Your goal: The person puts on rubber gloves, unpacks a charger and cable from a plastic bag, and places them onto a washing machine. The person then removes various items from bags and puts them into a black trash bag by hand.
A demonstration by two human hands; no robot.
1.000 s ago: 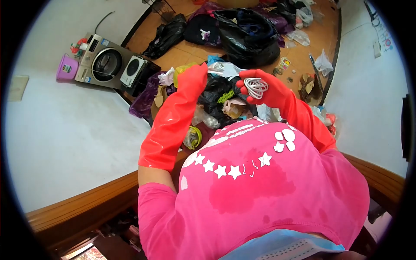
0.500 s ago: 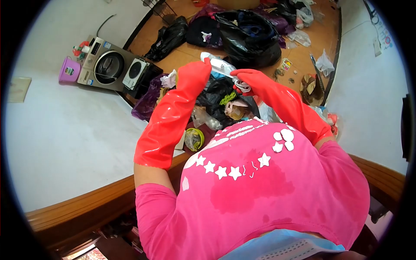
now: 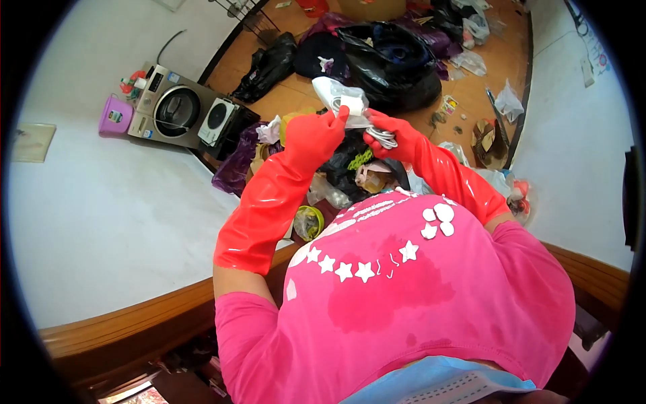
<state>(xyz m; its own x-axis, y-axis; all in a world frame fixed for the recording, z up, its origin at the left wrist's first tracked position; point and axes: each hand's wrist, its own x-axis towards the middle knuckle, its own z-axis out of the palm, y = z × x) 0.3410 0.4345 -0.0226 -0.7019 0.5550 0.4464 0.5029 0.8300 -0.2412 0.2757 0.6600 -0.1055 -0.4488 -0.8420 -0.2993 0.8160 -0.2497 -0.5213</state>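
Note:
My left hand (image 3: 316,138), in a long red rubber glove, grips a white object (image 3: 342,99) wrapped in clear plastic by its near side. Close on its right, my right hand (image 3: 396,137), gloved the same way, has its fingers closed round a coiled white cable (image 3: 382,137) and touches the edge of the plastic. What the wrapped object is cannot be made out. Below both hands lies a heap of black plastic bags (image 3: 342,168), with a green bumpy item (image 3: 360,159) and a clear plastic bottle or bag (image 3: 328,192) in it.
A large open black bag (image 3: 397,74) stands on the tiled floor ahead. At the left are a washing machine (image 3: 168,108), a pink bucket (image 3: 116,114) and a purple bag (image 3: 232,165). A dustpan-like brown item (image 3: 490,145) lies at the right wall.
The white wrapped object has been raised and turned between my hands, its bulkier side now facing me. The cable coil, spread wide a second ago, is now seen narrower in my right hand.

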